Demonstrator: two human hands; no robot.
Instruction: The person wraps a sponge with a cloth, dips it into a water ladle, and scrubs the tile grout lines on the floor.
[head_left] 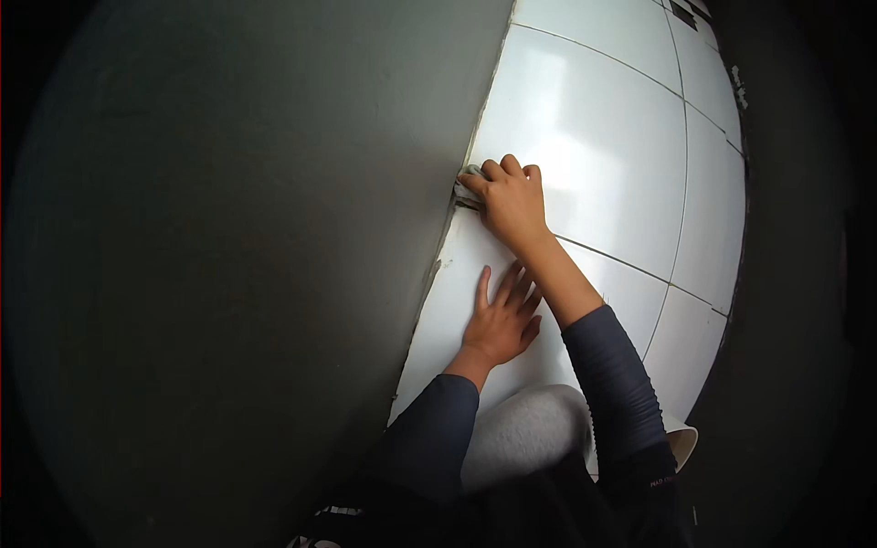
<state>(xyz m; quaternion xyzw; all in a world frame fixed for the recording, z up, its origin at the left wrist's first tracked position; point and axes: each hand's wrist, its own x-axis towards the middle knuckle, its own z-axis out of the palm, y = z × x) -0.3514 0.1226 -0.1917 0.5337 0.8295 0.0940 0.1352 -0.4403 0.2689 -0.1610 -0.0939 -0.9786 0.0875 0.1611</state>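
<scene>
My right hand (513,208) is closed around a crumpled grey-green cloth (467,187). The cloth is pressed against the edge where the white tiles (607,155) meet the dark grey wall surface (274,201), near a joint between two tiles. Part of it is hidden under my fingers. Lower down, my left hand (501,324) lies flat on a white tile with its fingers spread, and nothing is in it. My right forearm crosses just beside its fingertips.
Dark joint lines run between the glossy tiles. The tile edge along the grey surface is rough and chipped. A grey-clad knee (530,434) is close below my left hand. A pale rim of a container (681,446) shows beside my right sleeve.
</scene>
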